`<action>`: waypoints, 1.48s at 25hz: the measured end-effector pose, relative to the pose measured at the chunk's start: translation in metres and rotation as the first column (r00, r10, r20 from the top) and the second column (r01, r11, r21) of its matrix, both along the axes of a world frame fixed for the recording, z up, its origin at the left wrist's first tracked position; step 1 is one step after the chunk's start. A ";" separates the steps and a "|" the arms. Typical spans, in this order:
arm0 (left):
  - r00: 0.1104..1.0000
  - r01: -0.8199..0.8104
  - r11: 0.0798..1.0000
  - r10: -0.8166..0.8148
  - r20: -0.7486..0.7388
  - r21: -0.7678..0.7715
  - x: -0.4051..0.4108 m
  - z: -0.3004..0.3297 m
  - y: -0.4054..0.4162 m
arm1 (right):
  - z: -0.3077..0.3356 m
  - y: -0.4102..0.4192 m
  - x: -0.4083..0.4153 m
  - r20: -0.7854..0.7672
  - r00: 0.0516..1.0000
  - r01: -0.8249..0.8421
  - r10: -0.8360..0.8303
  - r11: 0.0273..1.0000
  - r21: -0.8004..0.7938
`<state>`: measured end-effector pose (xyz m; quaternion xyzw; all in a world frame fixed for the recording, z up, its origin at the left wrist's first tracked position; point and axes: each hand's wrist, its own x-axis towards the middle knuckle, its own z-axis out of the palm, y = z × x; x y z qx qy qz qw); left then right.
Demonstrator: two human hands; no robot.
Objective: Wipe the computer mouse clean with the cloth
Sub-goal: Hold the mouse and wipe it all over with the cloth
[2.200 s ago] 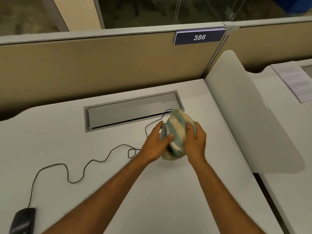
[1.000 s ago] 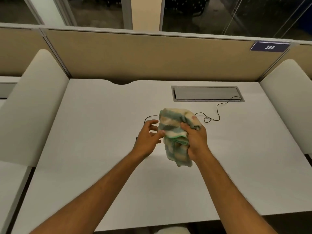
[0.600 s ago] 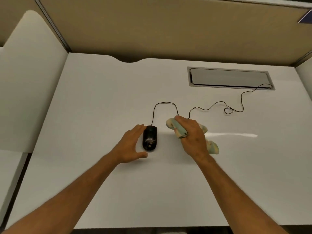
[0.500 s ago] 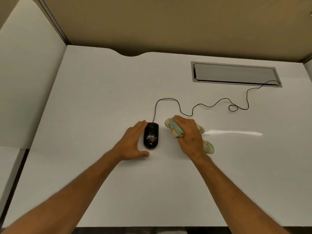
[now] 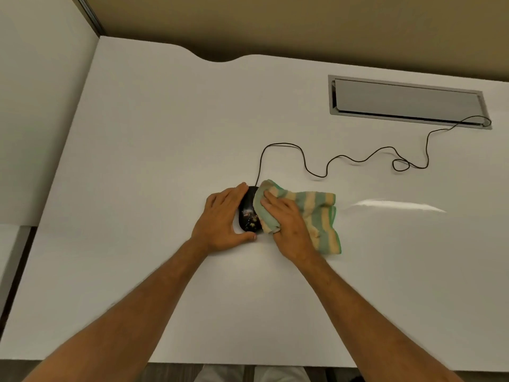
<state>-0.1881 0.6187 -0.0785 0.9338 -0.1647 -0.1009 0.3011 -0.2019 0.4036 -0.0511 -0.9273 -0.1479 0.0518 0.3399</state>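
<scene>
A: Where is the mouse [image 5: 248, 213]?

B: Near the middle of the white counter [image 5: 154, 150], lying flat between the two hands. It is black, and its top carries pale specks.

A: What is the left hand [image 5: 224, 220] doing?

B: It cups the mouse's left side. The fingers lie together along that edge, and the thumb [image 5: 243, 237] curls round the near end, resting on the counter. So the hand is closed loosely about the mouse, bracing it.

A: And the right hand [image 5: 286, 224]?

B: It presses a striped cloth [image 5: 311, 213], green and cream, against the right side of the mouse. The fingers lie flat and close together on top of the fabric, with one fold tucked under them at the near edge. The rest of the cloth trails off to the right, flat on the counter.

A: Does the cloth cover the whole mouse?

B: No. Only the right edge is under it; the speckled middle shows in the gap between the hands.

A: Anything else on the counter?

B: A thin black cable [image 5: 358, 159] leaves the far end of the mouse, loops to the right and runs into a grey cable hatch [image 5: 407, 102] set in the far right of the counter. A tan partition [image 5: 275, 26] stands behind, and a white side panel [image 5: 38, 106] on the left.
</scene>
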 end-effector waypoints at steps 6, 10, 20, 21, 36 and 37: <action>1.000 -0.009 1.000 0.009 0.025 0.020 -0.001 0.003 -0.002 | -0.005 -0.011 -0.043 0.100 0.984 -0.131 0.149 0.978 -0.162; 1.000 -0.004 0.999 0.004 0.009 0.039 0.000 0.002 -0.002 | -0.001 -0.025 -0.048 0.125 0.990 -0.055 0.059 0.998 -0.036; 1.000 0.006 0.999 -0.007 0.018 0.039 0.001 -0.004 0.000 | 0.003 0.013 0.007 -0.062 0.997 0.058 -0.056 0.998 0.024; 1.000 0.005 0.999 -0.006 0.025 0.035 0.001 -0.005 0.000 | 0.002 0.010 0.001 -0.010 1.000 0.010 -0.011 1.000 -0.008; 0.999 0.016 0.998 -0.018 0.026 0.064 0.001 -0.006 0.001 | 0.015 0.007 0.040 -0.101 0.990 0.101 -0.093 0.992 0.070; 0.999 0.015 0.998 -0.017 0.027 0.060 0.001 -0.006 0.001 | 0.014 0.012 0.044 -0.115 0.993 0.037 -0.035 0.999 0.022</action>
